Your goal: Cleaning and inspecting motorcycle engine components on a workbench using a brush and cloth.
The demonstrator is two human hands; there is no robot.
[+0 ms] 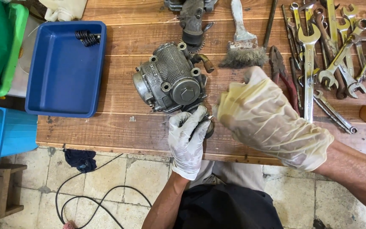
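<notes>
A ribbed, grey cast-metal engine cylinder head [170, 78] lies near the front edge of the worn wooden plank workbench [119, 127], between a shallow blue plastic tray [64, 72] on its left and a row of steel spanners [339, 55] on its right. The left hand [188, 142], in a whitish glove, is curled around a small dark round part [208, 127] at the head's lower right corner, gripping it. The right hand [267, 121], in a yellowish translucent glove, hovers just beside that same spot with its fingers bent inward; whether it grasps anything cannot be told. A dirty bristle brush [243, 46] and red-handled pliers [284, 74] lie just beyond the right hand. Dark coil springs [87, 37] rest in the tray's far corner.
</notes>
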